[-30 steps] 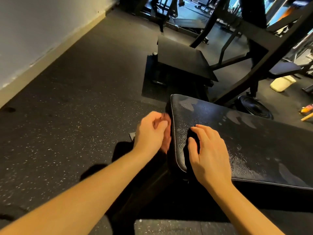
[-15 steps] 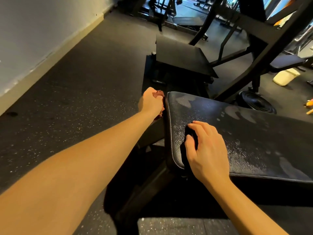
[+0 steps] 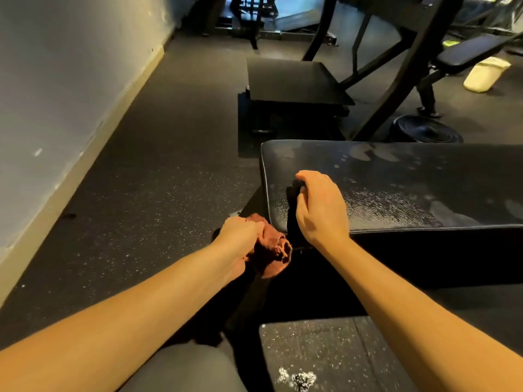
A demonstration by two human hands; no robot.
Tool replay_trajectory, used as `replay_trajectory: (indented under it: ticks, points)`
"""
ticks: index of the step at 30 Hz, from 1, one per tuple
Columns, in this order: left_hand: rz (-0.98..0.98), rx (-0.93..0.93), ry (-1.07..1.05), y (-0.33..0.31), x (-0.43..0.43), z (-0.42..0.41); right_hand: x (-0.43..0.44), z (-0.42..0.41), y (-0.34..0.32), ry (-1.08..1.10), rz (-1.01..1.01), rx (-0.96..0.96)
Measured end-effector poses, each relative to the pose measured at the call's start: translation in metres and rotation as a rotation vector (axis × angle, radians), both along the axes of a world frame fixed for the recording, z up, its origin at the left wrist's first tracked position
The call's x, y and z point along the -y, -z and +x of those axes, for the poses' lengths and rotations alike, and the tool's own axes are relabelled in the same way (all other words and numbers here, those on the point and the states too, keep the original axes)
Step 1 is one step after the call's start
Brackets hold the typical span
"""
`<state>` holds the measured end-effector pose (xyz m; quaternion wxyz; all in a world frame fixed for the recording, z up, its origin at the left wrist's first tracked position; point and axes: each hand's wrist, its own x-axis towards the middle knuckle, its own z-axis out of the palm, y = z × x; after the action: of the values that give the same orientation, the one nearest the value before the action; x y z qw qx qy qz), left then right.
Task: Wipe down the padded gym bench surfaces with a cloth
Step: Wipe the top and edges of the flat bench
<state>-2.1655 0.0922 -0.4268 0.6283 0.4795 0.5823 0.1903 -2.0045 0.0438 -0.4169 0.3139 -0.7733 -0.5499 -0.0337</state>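
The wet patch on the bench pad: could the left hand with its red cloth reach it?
Probably, but not straight. The left hand grips the red cloth off the pad's near corner; the right hand, gripping a dark cloth on the pad, sits between it and the wet patch.

Left hand [image 3: 240, 233] grips cloth [image 3: 273, 253]; right hand [image 3: 319, 210] curled, perhaps pinching dark fabric [image 3: 292, 205].

two hands [image 3: 240, 233] [image 3: 319, 210], two cloths [image 3: 271, 250] [image 3: 293, 210], two benches [image 3: 396, 188] [image 3: 475, 48]
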Motion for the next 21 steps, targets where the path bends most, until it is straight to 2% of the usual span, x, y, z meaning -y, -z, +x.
replay_trajectory:
  ticks: [2,3,6,8,9,11,14,17,18,19,21]
  points:
    - [-0.116,0.058,0.015,-0.009,0.010,-0.008,0.015,0.002,-0.006,-0.004,0.154,-0.134]
    - [-0.092,0.056,0.038,-0.016,0.013,-0.011,0.027,0.002,-0.008,0.025,0.241,-0.207]
    - [0.242,-0.055,0.010,-0.033,0.015,-0.009,0.067,-0.014,-0.004,0.085,0.340,-0.416]
    - [0.450,-0.133,-0.059,-0.044,0.017,0.003,0.081,-0.024,0.006,0.025,0.253,-0.486]
    - [0.484,-0.165,-0.086,-0.048,0.020,0.010,0.084,-0.026,0.012,-0.015,0.214,-0.497]
    - [0.483,-0.212,-0.122,-0.054,0.031,0.023,0.087,-0.023,0.016,-0.037,0.182,-0.523]
    - [0.359,-0.066,-0.047,-0.054,0.053,0.043,0.093,-0.020,0.014,0.026,0.224,-0.640]
    - [0.298,0.004,-0.030,-0.051,0.062,0.053,0.099,-0.018,0.010,0.024,0.228,-0.779]
    - [0.252,0.042,-0.052,-0.052,0.060,0.053,0.101,-0.017,0.009,-0.005,0.204,-0.728]
    - [0.179,0.084,-0.068,-0.053,0.055,0.052,0.102,-0.015,0.009,-0.033,0.172,-0.574]
    - [0.031,0.148,-0.067,-0.054,0.044,0.048,0.100,-0.011,0.010,-0.040,0.122,-0.123]
